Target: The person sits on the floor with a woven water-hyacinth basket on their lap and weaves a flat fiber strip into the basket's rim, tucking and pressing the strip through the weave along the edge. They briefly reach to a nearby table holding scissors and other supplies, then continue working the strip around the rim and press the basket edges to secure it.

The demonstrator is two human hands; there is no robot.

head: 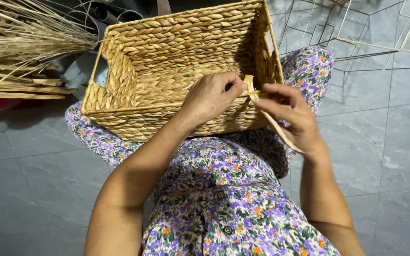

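Fingers [236,87] of both hands pinching a pale strip [274,121], woven basket [176,33] rim (nothing visible inside)

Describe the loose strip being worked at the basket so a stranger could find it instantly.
Start at the big woven basket on the person's lap. At its near right rim, both hands, left hand and right hand, pinch a flat pale strip. Unlike the braided walls, it hangs loose and unbraided.
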